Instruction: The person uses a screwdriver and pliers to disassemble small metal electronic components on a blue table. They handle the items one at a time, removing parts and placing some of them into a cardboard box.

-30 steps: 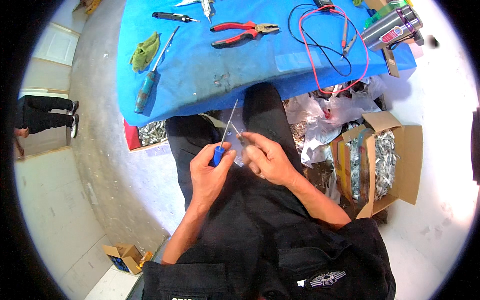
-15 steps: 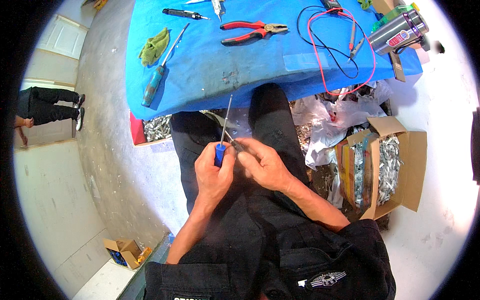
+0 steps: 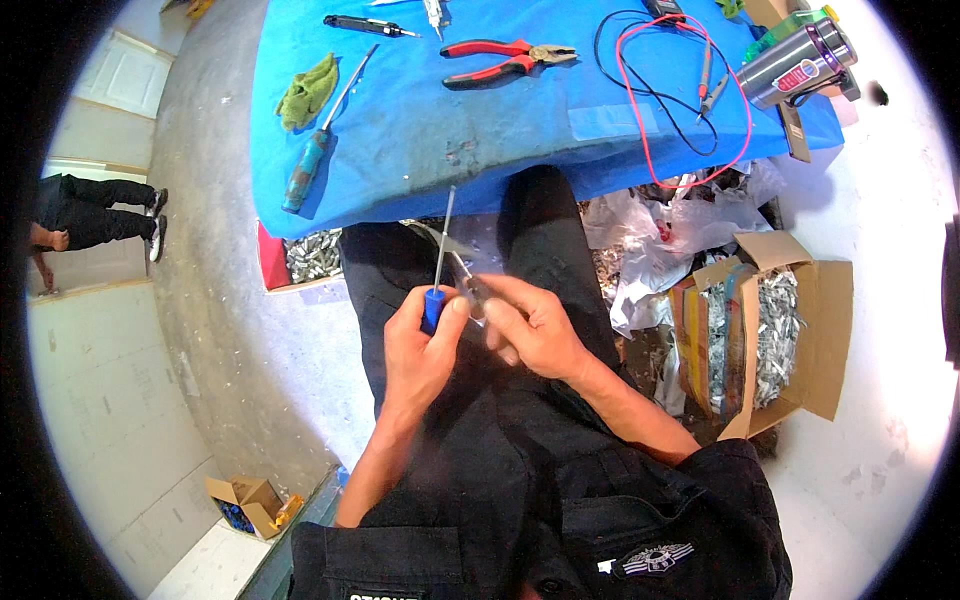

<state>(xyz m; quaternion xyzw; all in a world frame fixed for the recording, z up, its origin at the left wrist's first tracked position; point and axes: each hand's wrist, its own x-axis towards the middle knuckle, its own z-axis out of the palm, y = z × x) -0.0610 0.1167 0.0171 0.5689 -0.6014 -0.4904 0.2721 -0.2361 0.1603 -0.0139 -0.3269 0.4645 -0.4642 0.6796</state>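
At centre, blue-handled screwdriver (image 3: 434,301), apparently

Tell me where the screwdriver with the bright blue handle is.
The screwdriver is just left of centre in the head view, held in the left hand, pointing toward the blue table, with the right hand close by on its right.

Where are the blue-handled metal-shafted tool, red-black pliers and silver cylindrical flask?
Blue-handled metal-shafted tool (image 3: 433,310): head view, handle.
Red-black pliers (image 3: 534,57): head view, pivot.
Silver cylindrical flask (image 3: 790,72): head view, body.
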